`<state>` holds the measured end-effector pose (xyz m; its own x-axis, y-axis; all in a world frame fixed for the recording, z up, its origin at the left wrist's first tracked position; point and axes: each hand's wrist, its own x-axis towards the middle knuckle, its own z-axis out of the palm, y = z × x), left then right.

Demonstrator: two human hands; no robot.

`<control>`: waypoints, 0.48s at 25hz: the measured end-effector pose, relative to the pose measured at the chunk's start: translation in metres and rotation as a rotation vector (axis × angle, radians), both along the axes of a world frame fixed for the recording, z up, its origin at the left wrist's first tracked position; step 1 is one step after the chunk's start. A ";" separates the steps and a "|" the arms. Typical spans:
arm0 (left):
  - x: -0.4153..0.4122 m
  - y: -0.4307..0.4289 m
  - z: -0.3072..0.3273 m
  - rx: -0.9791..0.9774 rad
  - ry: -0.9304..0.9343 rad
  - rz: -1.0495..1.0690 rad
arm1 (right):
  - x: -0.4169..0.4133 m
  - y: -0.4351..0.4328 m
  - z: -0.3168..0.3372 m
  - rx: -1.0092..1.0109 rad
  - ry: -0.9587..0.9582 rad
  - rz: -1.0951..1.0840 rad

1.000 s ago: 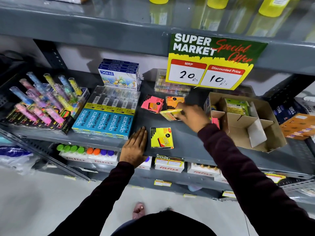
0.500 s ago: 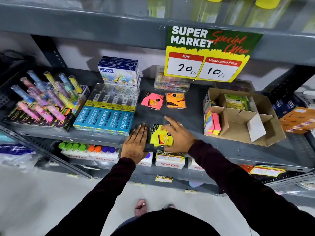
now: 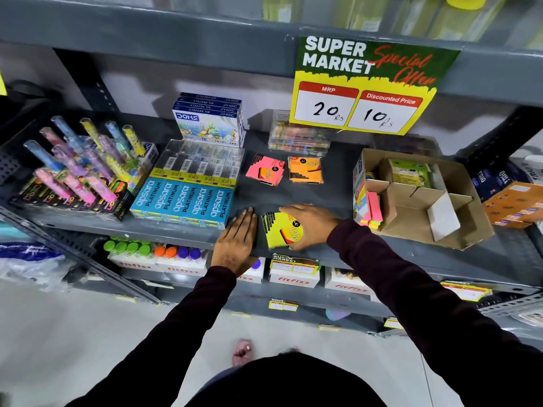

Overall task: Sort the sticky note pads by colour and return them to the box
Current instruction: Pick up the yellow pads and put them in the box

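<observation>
A stack of yellow sticky note pads (image 3: 279, 230) lies near the shelf's front edge, and my right hand (image 3: 311, 221) is cupped over its right side, gripping it. My left hand (image 3: 238, 242) rests flat on the shelf just left of that stack, fingers together, holding nothing. Farther back lie a pink pad stack (image 3: 266, 170) and an orange pad stack (image 3: 305, 168), side by side. To the right stands the open cardboard box (image 3: 458, 230) with dividers; a green pad (image 3: 408, 171) sits in its back compartment and thin pink and yellow notes (image 3: 373, 208) in its left one.
Blue pencil boxes (image 3: 185, 198) lie left of my left hand, with a rack of coloured pens (image 3: 79, 168) beyond. Crayon boxes (image 3: 210, 121) and clear packs (image 3: 298, 139) line the back. A price sign (image 3: 367, 83) hangs from the shelf above. An orange packet (image 3: 514, 204) lies right of the box.
My right hand carried a yellow pad from beside the orange stack to the front yellow stack, set it on top, and now grips that stack. My left hand stayed flat.
</observation>
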<state>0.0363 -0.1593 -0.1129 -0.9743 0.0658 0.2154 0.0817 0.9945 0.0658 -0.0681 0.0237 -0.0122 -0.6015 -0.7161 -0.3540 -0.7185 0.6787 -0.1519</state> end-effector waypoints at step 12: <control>-0.001 -0.001 0.000 -0.009 -0.029 -0.014 | 0.014 0.018 0.028 -0.120 0.169 -0.323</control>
<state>0.0351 -0.1599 -0.1134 -0.9792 0.0811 0.1860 0.0936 0.9938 0.0594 -0.0545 0.0417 0.0157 -0.8455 -0.5108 -0.1554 -0.4926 0.8586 -0.1420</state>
